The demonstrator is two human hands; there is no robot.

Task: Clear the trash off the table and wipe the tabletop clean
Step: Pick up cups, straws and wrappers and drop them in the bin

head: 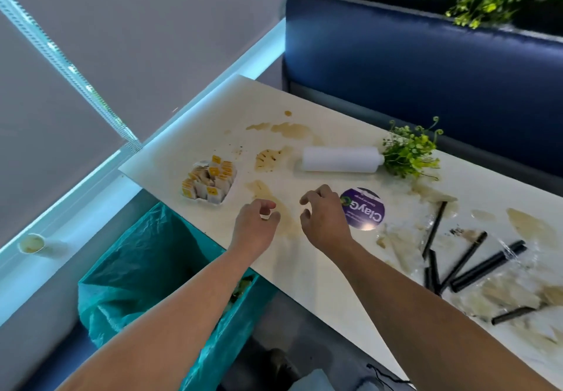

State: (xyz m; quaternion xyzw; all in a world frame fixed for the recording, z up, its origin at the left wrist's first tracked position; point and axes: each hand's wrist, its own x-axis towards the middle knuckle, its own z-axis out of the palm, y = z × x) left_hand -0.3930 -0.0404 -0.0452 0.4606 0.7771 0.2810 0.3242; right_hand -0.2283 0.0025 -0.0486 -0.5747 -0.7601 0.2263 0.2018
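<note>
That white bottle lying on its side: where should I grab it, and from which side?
Grip the white bottle around mid-body, coming from above with fingers spanning its width. It lies flat, a smooth cylinder, and green sprigs crowd its neck.

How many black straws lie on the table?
6 straws. One thin one slants beside the purple sticker; two short ones lie together below it; two longer ones slant to their right; one lies apart, nearest the viewer. Clear wrappers may hide more.

The left hand (254, 229) and right hand (324, 220) are bare, as are both forearms.
</note>
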